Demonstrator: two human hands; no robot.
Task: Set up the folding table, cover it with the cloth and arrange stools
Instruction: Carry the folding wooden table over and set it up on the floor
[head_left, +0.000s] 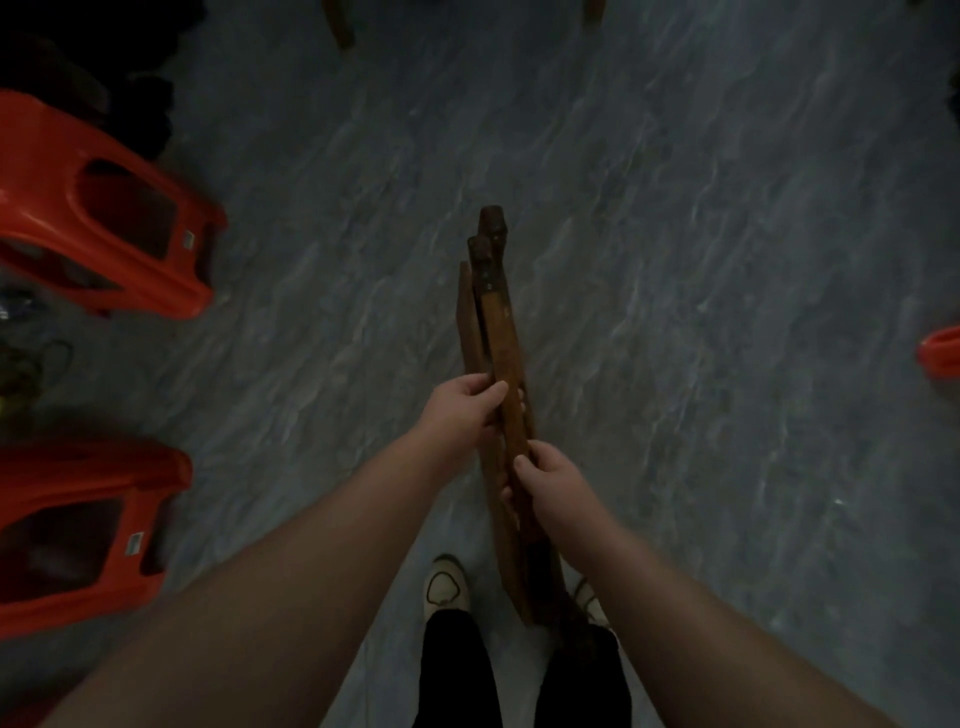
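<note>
Setup step, not yet unfolded. Folding table (498, 332) still collapsed, held on edge above the floor (675, 260). Left hand (460, 410) and right hand (550, 486) both closed round its frame. Next: spread legs, likely needs hands apart. Stools (104, 208) left, waiting.

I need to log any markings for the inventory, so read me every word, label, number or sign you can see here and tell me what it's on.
No text here can be read.
Upper red plastic stool: small pale sticker, too small and blurred to read.
Lower red plastic stool: small pale sticker, also blurred, unreadable.
Folded wooden table, held by the left hand and right hand: no visible markings.
</note>
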